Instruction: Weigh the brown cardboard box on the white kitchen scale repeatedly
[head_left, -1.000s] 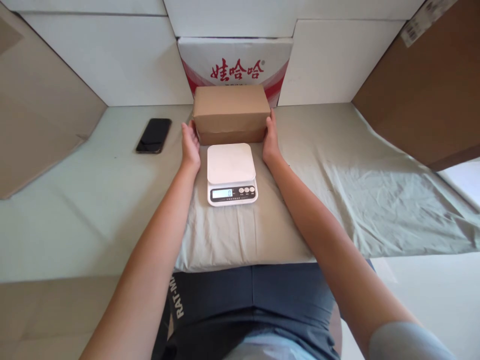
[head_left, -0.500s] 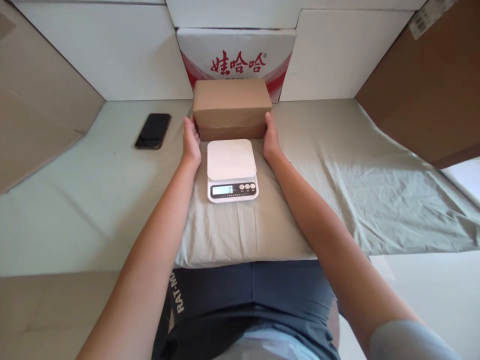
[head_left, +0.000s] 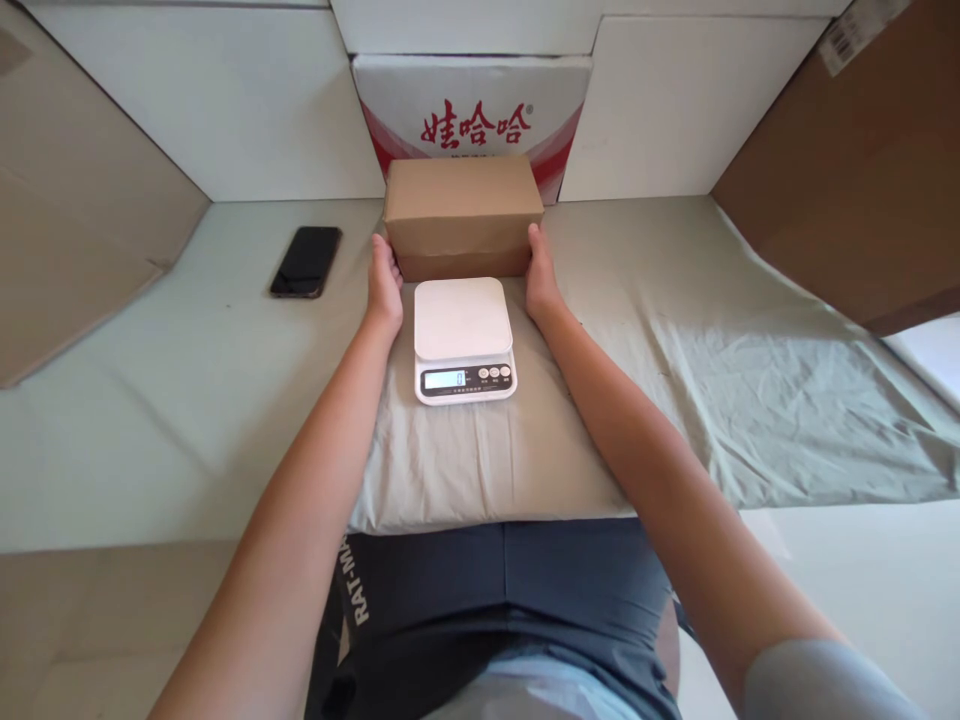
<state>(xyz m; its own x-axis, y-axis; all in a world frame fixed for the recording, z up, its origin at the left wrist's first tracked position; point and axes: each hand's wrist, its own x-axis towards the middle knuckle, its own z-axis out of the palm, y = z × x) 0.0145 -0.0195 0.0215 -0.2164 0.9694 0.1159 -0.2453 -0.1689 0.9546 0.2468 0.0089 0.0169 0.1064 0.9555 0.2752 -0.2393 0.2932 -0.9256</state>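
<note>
A brown cardboard box (head_left: 463, 238) stands behind the scale, its long side facing me. Against its left end rests my left hand (head_left: 385, 285), while my right hand (head_left: 541, 270) presses on the right end, so the box is held between both. Parts of the fingers are hidden along the box's sides. Just in front of the box, between my forearms, sits a white digital kitchen scale (head_left: 463, 320). Its lit display reads 0, with round buttons to the right of it. Nothing lies on the scale's platform.
A black smartphone (head_left: 306, 262) lies left of my left hand on the pale green cloth (head_left: 187, 400). Behind the box stands a white and red carton (head_left: 476, 85) against white panels. Large cardboard walls rise at the left (head_left: 82, 200) and right (head_left: 847, 190).
Almost nothing differs. Both hands stay at the ends of the cardboard box, and the scale has not moved.
</note>
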